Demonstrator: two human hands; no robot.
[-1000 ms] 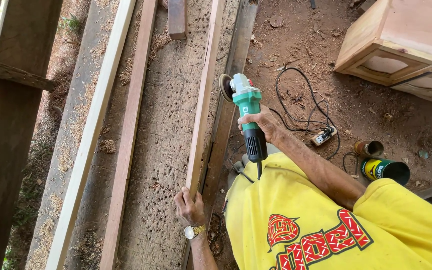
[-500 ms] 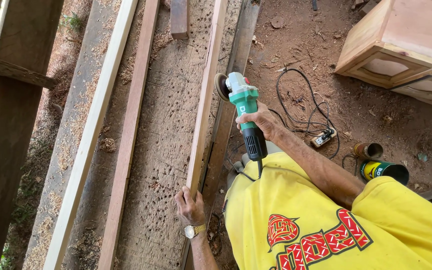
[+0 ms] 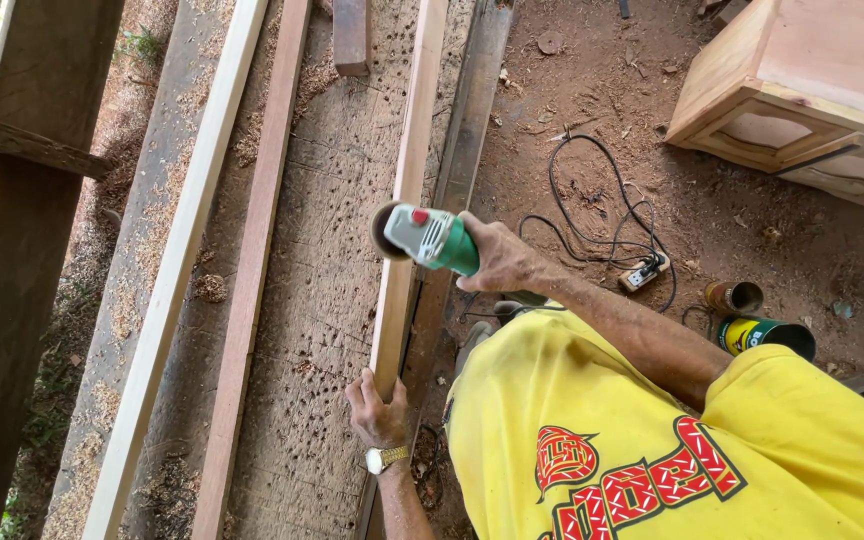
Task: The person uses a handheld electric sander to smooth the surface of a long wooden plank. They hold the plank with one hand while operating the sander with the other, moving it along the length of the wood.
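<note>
At the far left, a pale wooden strip (image 3: 177, 270) and a redder wooden batten (image 3: 252, 290) lie lengthwise on the rough, pitted worktop (image 3: 327, 300), with sawdust gathered along their edges. Neither is being touched.

Next comes the narrow timber rail (image 3: 404, 180), set on edge near the worktop's right side and running away from the person. The left hand (image 3: 376, 410), a watch on its wrist, is closed around the rail's near end, pinning it down against the worktop.

Just right of that, the right hand (image 3: 497, 262) is wrapped tight around the green body of the angle grinder (image 3: 430, 238), whose disc sits at the rail's left face, about midway along the visible length. Whether the disc actually touches the wood cannot be told.

To sand well here, it seems wise to keep the disc at a shallow angle, press lightly, travel evenly along the grain, and hold the left hand well clear of the disc.

Further right, a black power cable (image 3: 592, 200) loops over the dirt floor to a socket block (image 3: 647, 272), then two open tins (image 3: 764, 330), and a pale wooden cabinet (image 3: 802, 90) at the upper right.
</note>
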